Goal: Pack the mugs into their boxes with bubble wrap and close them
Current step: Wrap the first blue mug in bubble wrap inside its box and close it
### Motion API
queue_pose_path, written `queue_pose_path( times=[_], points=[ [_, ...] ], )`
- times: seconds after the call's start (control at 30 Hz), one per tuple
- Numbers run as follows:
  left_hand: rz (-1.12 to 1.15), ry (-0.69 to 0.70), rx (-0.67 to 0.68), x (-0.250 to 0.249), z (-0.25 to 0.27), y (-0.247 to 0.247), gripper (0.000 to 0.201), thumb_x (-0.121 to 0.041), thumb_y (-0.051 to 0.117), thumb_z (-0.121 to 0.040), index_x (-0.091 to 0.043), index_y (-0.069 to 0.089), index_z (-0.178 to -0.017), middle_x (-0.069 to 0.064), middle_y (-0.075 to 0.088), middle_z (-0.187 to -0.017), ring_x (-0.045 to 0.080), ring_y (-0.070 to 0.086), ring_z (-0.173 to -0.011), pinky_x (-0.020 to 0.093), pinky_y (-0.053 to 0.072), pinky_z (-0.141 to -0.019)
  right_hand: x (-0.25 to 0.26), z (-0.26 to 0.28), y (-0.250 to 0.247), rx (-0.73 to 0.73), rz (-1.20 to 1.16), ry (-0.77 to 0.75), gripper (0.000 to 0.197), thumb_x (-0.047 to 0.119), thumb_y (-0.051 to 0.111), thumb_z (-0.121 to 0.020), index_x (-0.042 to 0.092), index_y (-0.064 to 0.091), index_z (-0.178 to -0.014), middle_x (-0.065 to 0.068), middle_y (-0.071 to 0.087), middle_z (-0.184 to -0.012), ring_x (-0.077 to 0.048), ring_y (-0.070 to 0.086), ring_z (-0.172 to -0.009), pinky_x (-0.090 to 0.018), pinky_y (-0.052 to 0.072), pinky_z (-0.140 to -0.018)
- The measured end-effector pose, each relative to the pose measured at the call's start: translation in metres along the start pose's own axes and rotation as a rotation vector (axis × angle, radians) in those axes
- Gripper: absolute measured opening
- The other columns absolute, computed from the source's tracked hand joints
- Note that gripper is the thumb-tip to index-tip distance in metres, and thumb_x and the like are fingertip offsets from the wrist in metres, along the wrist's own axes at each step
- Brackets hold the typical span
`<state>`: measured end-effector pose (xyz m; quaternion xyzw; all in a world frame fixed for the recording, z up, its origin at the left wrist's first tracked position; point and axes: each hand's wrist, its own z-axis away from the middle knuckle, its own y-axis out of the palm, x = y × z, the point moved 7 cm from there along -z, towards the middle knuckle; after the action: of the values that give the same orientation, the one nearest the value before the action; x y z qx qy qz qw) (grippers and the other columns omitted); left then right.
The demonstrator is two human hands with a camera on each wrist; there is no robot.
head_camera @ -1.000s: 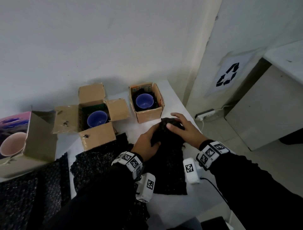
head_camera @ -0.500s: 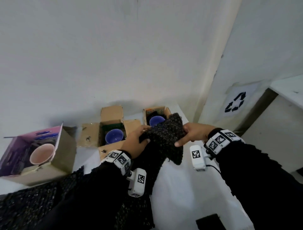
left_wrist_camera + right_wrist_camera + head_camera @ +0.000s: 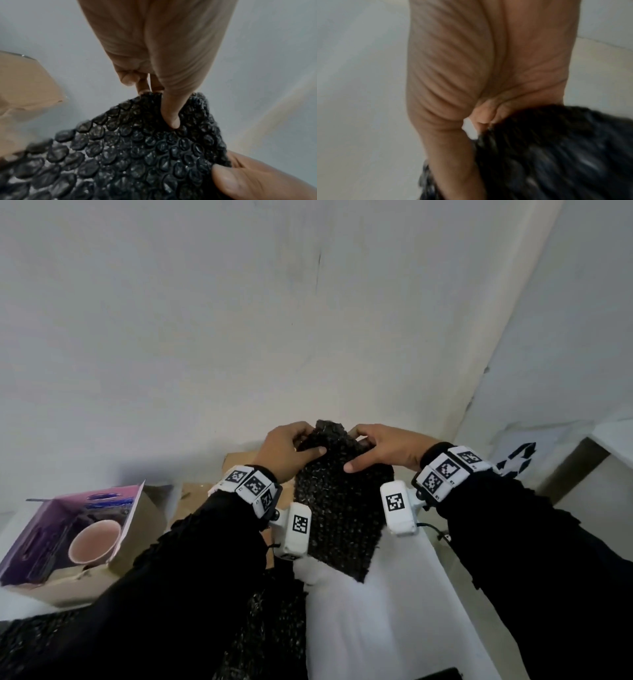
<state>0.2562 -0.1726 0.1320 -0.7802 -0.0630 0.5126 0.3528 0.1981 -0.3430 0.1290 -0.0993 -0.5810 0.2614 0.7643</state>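
Both hands hold a sheet of black bubble wrap [image 3: 339,508] up in the air in front of the wall. My left hand [image 3: 291,448] pinches its top left edge, thumb on the near face. My right hand [image 3: 378,448] pinches the top right edge the same way. In the left wrist view the bubble wrap [image 3: 137,148] hangs from the left thumb [image 3: 171,115]. The right wrist view is blurred and shows the bubble wrap [image 3: 556,155] against the palm. A pink mug [image 3: 94,542] lies in an open purple box [image 3: 41,539] at the left. The two blue mugs are hidden behind my hands.
Brown cardboard box flaps [image 3: 239,460] show behind the left wrist. More black bubble wrap [image 3: 267,628] lies on the white table [image 3: 394,611] under my arms. A wall stands close behind. A recycling sign [image 3: 517,457] is at the right.
Both hands lifted the bubble wrap off the table and raised it higher, now gripping it by its top edge so it hangs down. The view tilted up, hiding the blue mugs.
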Motion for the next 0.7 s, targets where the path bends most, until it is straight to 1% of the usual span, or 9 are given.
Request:
queue_pose_path(
  times=[0.1,0.17,0.27,0.3,0.4,0.43,0.5,0.6,0.7],
  points=[
    [-0.13,-0.02,-0.052,0.001,-0.017,-0.011,0.024,-0.031,0.081,-0.073,-0.019,0.063,-0.085,-0.014,0.055,-0.069,0.003,0.047,-0.06,0.013,0.029,-0.053,0.01,-0.009,-0.026,-0.079,0.225,-0.032,0.029,0.016,0.081,-0.075,0.008,0.067,-0.098,-0.011,0.072,-0.099,-0.028,0.068,-0.094,-0.037,0.053,-0.088],
    [-0.163,-0.004,-0.118,-0.003,-0.027,-0.017,0.023,-0.031,0.08,-0.073,-0.021,0.063,-0.084,-0.011,0.059,-0.074,0.008,0.051,-0.066,0.014,0.032,-0.056,0.022,-0.016,-0.046,-0.262,0.358,-0.097,0.022,0.016,0.081,-0.074,0.012,0.065,-0.088,-0.004,0.069,-0.088,-0.026,0.065,-0.086,-0.028,0.05,-0.076],
    [-0.113,0.026,-0.266,-0.014,-0.037,-0.026,0.021,-0.023,0.076,-0.076,-0.018,0.057,-0.074,-0.01,0.058,-0.065,0.008,0.054,-0.063,0.009,0.034,-0.053,0.042,-0.016,-0.068,-0.569,0.453,-0.281,0.017,0.015,0.075,-0.075,0.02,0.06,-0.083,0.001,0.061,-0.082,-0.023,0.06,-0.082,-0.028,0.042,-0.067],
    [-0.089,0.048,-0.313,-0.018,-0.039,-0.028,0.019,-0.022,0.075,-0.077,-0.016,0.058,-0.075,-0.008,0.058,-0.066,0.01,0.055,-0.064,0.01,0.037,-0.056,0.047,-0.013,-0.071,-0.66,0.471,-0.351,0.015,0.015,0.07,-0.076,0.021,0.06,-0.085,0.001,0.06,-0.083,-0.022,0.059,-0.082,-0.029,0.043,-0.068],
    [0.006,0.176,-0.428,-0.03,-0.038,-0.032,0.015,-0.009,0.068,-0.074,-0.019,0.059,-0.079,-0.001,0.065,-0.082,0.016,0.062,-0.078,0.032,0.053,-0.071,0.057,0.003,-0.071,-0.884,0.534,-0.544,0.019,0.01,0.062,-0.075,0.014,0.06,-0.093,-0.003,0.056,-0.088,-0.02,0.052,-0.082,-0.031,0.041,-0.066],
    [0.027,0.226,-0.453,-0.033,-0.035,-0.033,0.02,-0.002,0.065,-0.071,-0.02,0.056,-0.078,-0.001,0.066,-0.086,0.015,0.063,-0.082,0.034,0.053,-0.074,0.059,0.009,-0.067,-0.943,0.573,-0.612,0.019,0.007,0.061,-0.073,0.012,0.059,-0.092,-0.004,0.056,-0.087,-0.021,0.05,-0.08,-0.031,0.039,-0.065],
    [0.024,0.304,-0.47,-0.036,-0.027,-0.029,0.024,0.006,0.06,-0.066,-0.014,0.053,-0.078,0.001,0.065,-0.093,0.013,0.062,-0.086,0.027,0.05,-0.074,0.059,0.023,-0.056,-1.036,0.656,-0.742,0.017,0.003,0.062,-0.07,0.008,0.06,-0.086,-0.007,0.055,-0.084,-0.024,0.049,-0.076,-0.032,0.037,-0.064],
    [-0.02,0.345,-0.443,-0.029,-0.006,-0.015,0.023,0.003,0.065,-0.064,-0.011,0.051,-0.076,0.004,0.063,-0.098,0.012,0.059,-0.089,0.017,0.045,-0.071,0.038,0.03,-0.033,-1.022,0.759,-0.834,0.014,0.0,0.065,-0.069,0.008,0.06,-0.079,-0.008,0.055,-0.08,-0.024,0.047,-0.073,-0.03,0.031,-0.067],
    [-0.121,0.277,-0.306,0.004,0.017,0.019,0.028,-0.01,0.074,-0.067,-0.018,0.048,-0.076,0.0,0.061,-0.099,0.01,0.057,-0.084,0.016,0.048,-0.069,-0.002,0.021,-0.002,-0.832,0.839,-0.803,0.015,0.002,0.065,-0.069,0.011,0.058,-0.079,-0.006,0.054,-0.081,-0.023,0.046,-0.075,-0.032,0.034,-0.069]
  ],
)
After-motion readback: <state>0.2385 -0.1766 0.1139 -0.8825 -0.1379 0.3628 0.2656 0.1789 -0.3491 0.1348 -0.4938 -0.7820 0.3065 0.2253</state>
